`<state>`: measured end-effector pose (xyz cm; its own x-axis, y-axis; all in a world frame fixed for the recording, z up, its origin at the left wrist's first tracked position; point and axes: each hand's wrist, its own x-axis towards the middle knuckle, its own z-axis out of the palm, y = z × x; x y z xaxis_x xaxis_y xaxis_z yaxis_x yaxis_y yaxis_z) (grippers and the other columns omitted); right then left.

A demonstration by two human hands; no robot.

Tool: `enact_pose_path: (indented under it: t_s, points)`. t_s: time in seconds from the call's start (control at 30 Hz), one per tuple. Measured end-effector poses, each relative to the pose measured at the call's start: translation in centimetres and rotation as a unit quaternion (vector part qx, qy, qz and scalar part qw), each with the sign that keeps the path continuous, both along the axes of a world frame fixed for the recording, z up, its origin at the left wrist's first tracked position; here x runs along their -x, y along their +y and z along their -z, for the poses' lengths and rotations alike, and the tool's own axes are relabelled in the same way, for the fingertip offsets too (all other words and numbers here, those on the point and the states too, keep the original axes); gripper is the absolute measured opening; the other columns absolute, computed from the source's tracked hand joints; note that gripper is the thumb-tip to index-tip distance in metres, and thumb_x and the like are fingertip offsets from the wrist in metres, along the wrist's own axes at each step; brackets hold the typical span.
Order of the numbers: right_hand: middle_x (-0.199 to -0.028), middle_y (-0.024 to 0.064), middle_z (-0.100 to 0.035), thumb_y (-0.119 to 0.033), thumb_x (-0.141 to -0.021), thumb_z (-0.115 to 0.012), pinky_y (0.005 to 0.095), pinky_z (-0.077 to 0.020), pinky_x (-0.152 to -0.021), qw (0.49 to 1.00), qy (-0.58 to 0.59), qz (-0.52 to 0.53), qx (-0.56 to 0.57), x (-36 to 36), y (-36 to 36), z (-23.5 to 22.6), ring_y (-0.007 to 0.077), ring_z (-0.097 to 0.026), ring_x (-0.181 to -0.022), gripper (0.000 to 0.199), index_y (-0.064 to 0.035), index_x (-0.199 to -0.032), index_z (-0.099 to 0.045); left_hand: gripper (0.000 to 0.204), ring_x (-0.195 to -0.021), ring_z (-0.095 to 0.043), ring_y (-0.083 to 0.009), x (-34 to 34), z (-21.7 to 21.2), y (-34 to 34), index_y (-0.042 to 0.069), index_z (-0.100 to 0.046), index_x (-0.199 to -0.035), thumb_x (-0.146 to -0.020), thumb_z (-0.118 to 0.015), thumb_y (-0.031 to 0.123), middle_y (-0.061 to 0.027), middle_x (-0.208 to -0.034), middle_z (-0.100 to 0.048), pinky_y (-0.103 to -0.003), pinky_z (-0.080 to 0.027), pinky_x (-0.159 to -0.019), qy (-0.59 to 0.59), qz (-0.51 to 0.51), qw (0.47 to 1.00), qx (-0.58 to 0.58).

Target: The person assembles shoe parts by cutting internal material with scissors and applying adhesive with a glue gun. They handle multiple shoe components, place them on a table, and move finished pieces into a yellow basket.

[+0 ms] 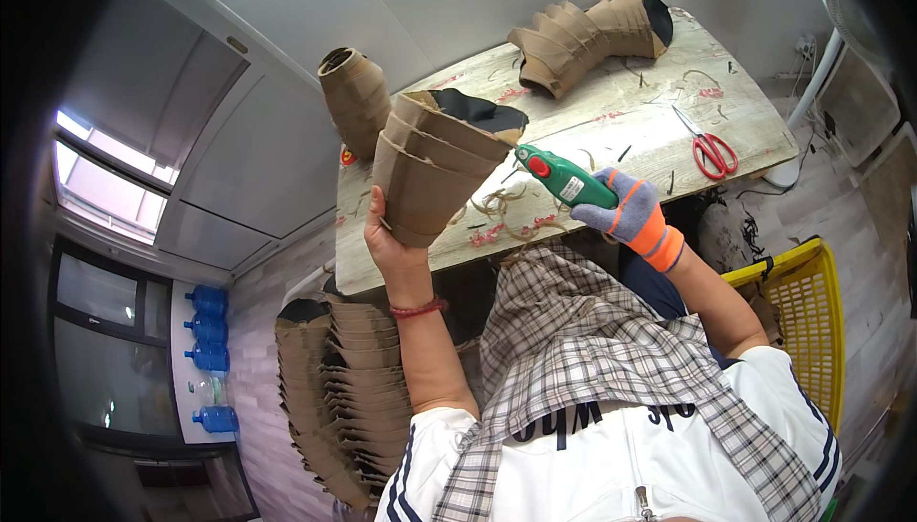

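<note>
My left hand (395,245) grips the lower end of a stack of brown nested cuff-shaped pieces (430,170), tilted up above the table. Black material shows at the stack's upper right. In my right hand (634,209), covered by a grey and orange glove, is a green handheld power cutter (562,180) with a red button. Its tip points left at the stack's upper right edge; whether they touch I cannot tell. The far ends of my left fingers are hidden behind the stack.
A pale worktable (611,135) carries strip scraps, red-handled scissors (712,151), a curved brown stack (592,40) at the back and another stack (355,102) at the left. Long brown stacks (363,379) stand lower left. A yellow basket (812,321) is at my right.
</note>
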<state>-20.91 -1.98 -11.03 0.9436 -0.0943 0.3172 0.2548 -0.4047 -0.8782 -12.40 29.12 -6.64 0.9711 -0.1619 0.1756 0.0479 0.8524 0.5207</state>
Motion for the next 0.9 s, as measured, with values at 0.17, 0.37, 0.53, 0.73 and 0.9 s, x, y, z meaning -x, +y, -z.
enact_pose_path:
  t_s: [0.17,0.37,0.53,0.73,0.9]
  points:
    - [-0.06,0.0082,-0.062,-0.056,-0.066,-0.08,0.0307,-0.0486,-0.053,0.998,-0.047,0.014,0.036,-1.1,0.0,1.3,0.0195,-0.062,-0.053,0.057,-0.0047,-0.088,-0.067,0.039,-0.114,-0.058,-0.0321,0.0,0.0,0.2,-0.003,-0.053,-0.126,-0.095,-0.055,0.021,-0.017,-0.126,-0.059,-0.049,-0.045,-0.099,0.017,-0.026,0.999,0.008]
    - [-0.062,0.0095,-0.062,-0.053,-0.067,-0.08,0.031,-0.0481,-0.054,1.0,-0.011,0.015,0.018,-0.9,0.5,0.2,0.0195,-0.061,-0.055,0.055,-0.0048,-0.088,-0.067,0.041,-0.114,-0.058,-0.0288,0.9,1.1,-2.0,-0.003,-0.052,-0.127,-0.094,-0.056,0.021,-0.0153,-0.124,-0.06,-0.044,-0.046,-0.099,0.027,-0.038,0.995,-0.086]
    - [-0.065,0.0065,-0.063,-0.04,-0.071,-0.082,0.0284,-0.0467,-0.056,0.998,-0.016,0.037,-0.042,-0.9,-0.4,-0.2,0.0118,-0.057,-0.058,0.045,-0.0031,-0.091,-0.066,0.042,-0.108,-0.06,-0.0223,1.7,-2.1,-2.3,-0.003,-0.054,-0.125,-0.088,-0.067,0.011,-0.0119,-0.119,-0.062,-0.036,-0.046,-0.097,-0.061,-0.095,0.949,-0.293]
    - [-0.067,0.003,-0.063,-0.032,-0.073,-0.082,0.025,-0.0457,-0.054,0.995,-0.006,0.069,-0.075,-0.8,-3.4,1.4,0.0081,-0.057,-0.059,0.042,-0.001,-0.094,-0.063,0.046,-0.094,-0.064,-0.024,-2.4,-12.2,2.4,-0.007,-0.062,-0.113,-0.08,-0.075,0.022,-0.0175,-0.105,-0.068,-0.033,-0.047,-0.087,-0.243,-0.306,0.615,-0.685]
    - [-0.068,0.0013,-0.061,-0.027,-0.075,-0.081,0.0244,-0.0441,-0.054,0.992,0.02,0.071,-0.103,-1.4,-4.1,1.4,0.0065,-0.053,-0.06,0.037,-0.0008,-0.093,-0.062,0.052,-0.09,-0.064,-0.0381,-13.6,-22.5,3.8,-0.01,-0.066,-0.089,-0.075,-0.072,0.04,-0.0286,-0.091,-0.065,-0.043,-0.048,-0.081,-0.222,-0.348,0.3,-0.86]
